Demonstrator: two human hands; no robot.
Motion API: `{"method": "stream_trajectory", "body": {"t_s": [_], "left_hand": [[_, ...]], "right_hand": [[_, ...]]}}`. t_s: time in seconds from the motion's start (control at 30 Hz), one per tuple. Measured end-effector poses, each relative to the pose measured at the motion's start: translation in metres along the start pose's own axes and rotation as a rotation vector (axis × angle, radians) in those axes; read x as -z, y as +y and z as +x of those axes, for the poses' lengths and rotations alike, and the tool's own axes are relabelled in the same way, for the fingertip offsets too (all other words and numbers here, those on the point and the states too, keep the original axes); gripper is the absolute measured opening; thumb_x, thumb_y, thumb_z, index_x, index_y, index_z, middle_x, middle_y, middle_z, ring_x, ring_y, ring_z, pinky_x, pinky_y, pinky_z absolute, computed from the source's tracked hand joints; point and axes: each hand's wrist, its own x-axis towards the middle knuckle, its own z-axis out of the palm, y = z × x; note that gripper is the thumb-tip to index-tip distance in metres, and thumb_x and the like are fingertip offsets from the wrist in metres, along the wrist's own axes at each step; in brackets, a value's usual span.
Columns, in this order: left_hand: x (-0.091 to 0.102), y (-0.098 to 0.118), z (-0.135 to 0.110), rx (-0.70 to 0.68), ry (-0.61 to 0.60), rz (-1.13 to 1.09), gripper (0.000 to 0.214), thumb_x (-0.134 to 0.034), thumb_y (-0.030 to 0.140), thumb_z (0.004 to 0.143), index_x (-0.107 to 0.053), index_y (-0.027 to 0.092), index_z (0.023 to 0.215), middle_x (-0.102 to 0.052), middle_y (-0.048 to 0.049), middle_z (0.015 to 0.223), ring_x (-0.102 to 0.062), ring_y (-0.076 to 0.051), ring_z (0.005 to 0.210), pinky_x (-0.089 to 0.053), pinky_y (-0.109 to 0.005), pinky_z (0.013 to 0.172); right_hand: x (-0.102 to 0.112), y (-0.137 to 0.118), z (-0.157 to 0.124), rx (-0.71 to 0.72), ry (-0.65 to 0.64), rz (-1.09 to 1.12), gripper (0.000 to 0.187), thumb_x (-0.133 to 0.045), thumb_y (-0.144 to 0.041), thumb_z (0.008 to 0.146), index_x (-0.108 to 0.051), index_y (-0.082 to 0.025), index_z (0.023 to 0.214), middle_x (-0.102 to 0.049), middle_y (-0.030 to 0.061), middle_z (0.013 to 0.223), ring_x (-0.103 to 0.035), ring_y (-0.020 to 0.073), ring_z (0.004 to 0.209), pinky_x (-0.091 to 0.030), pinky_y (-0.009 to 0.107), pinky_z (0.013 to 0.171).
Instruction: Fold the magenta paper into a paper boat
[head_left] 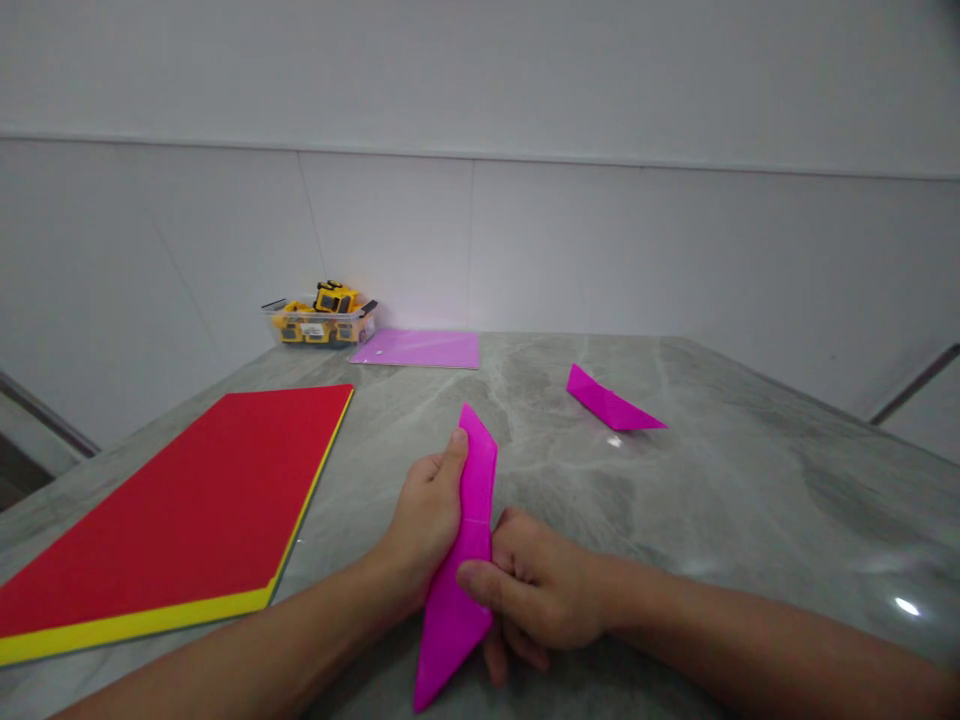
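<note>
both hands pinch a folded magenta paper strip [465,560] standing above the grey marble table [750,480], near its front edge: the left hand [425,520] closes on the upper part, thumb along the edge, and the right hand [536,590] grips the middle, thumb across the face. at 1 o'clock lies another folded magenta piece [611,402]. at 9 o'clock sits a red-topped paper stack [195,490], at 12 a flat pink sheet [420,349], at 11 a clear tray of yellow toy trucks [322,317].
</note>
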Motion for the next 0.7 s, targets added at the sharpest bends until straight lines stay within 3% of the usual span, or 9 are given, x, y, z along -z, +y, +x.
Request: {"method": "stream_trajectory", "body": {"t_s": [0.13,0.23,0.3,0.4,0.47,0.5,0.63,0.7], "left_hand": [[0.006,0.000,0.004,-0.186,0.201,0.052,0.056,-0.052,0.069,0.081,-0.039,0.021,0.058,-0.032,0.0076,0.046,-0.025,-0.008,0.042,-0.021,-0.020,0.036],[0.006,0.002,0.006,-0.161,0.238,0.035,0.054,-0.051,0.066,0.084,-0.039,0.020,0.057,-0.033,0.0073,0.046,-0.027,-0.008,0.041,-0.022,-0.021,0.037],[0.004,0.004,0.004,0.007,0.142,-0.001,0.052,-0.055,0.063,0.083,-0.041,0.020,0.056,-0.034,0.0073,0.044,-0.029,-0.008,0.039,-0.023,-0.022,0.037],[0.000,0.004,-0.001,0.387,-0.157,-0.079,0.050,-0.058,0.058,0.084,-0.042,0.020,0.054,-0.034,0.0067,0.039,-0.028,-0.009,0.036,-0.021,-0.023,0.036],[-0.001,0.003,-0.002,0.483,-0.256,-0.102,0.051,-0.058,0.056,0.084,-0.042,0.020,0.052,-0.033,0.0067,0.038,-0.026,-0.008,0.034,-0.020,-0.023,0.035],[-0.001,0.002,-0.002,0.446,-0.219,-0.103,0.050,-0.059,0.056,0.083,-0.042,0.020,0.053,-0.034,0.0067,0.038,-0.027,-0.008,0.035,-0.020,-0.023,0.035],[0.005,0.001,0.006,0.071,0.257,-0.129,0.050,-0.055,0.063,0.084,-0.046,0.020,0.061,-0.043,0.0058,0.045,-0.038,-0.010,0.039,-0.029,-0.022,0.038],[0.008,0.001,0.011,-0.009,0.405,-0.156,0.051,-0.048,0.065,0.086,-0.046,0.020,0.063,-0.046,0.0048,0.047,-0.042,-0.011,0.041,-0.032,-0.023,0.039]], "right_hand": [[-0.003,-0.002,0.005,-0.096,0.076,-0.037,0.048,-0.037,-0.038,0.095,-0.056,-0.016,0.056,-0.051,-0.0035,0.046,-0.047,0.0060,0.038,-0.041,0.015,0.045],[-0.006,-0.004,0.005,-0.051,0.085,-0.095,0.047,-0.034,-0.031,0.094,-0.054,-0.017,0.054,-0.052,-0.0037,0.045,-0.048,0.0061,0.041,-0.045,0.016,0.054],[-0.007,-0.004,0.003,0.034,0.044,-0.123,0.053,-0.026,-0.030,0.096,-0.053,-0.018,0.051,-0.053,-0.0027,0.045,-0.049,0.0066,0.042,-0.046,0.017,0.058],[-0.007,-0.003,0.000,0.212,-0.035,-0.223,0.051,-0.028,-0.026,0.093,-0.054,-0.019,0.050,-0.057,0.0000,0.046,-0.055,0.0091,0.050,-0.048,0.019,0.062],[-0.007,-0.003,-0.001,0.271,-0.046,-0.281,0.048,-0.031,-0.025,0.092,-0.055,-0.019,0.050,-0.058,0.0004,0.047,-0.055,0.0101,0.052,-0.049,0.019,0.063],[-0.007,-0.002,-0.001,0.261,-0.036,-0.283,0.048,-0.032,-0.025,0.091,-0.055,-0.019,0.050,-0.058,0.0000,0.047,-0.055,0.0098,0.051,-0.049,0.019,0.062],[-0.006,-0.002,0.004,0.008,0.125,-0.174,0.046,-0.035,-0.028,0.093,-0.058,-0.017,0.056,-0.055,-0.0021,0.047,-0.050,0.0074,0.044,-0.044,0.017,0.051],[-0.007,-0.002,0.007,-0.073,0.226,-0.200,0.038,-0.042,-0.029,0.092,-0.062,-0.015,0.063,-0.057,-0.0020,0.051,-0.050,0.0075,0.044,-0.040,0.017,0.048]]}}
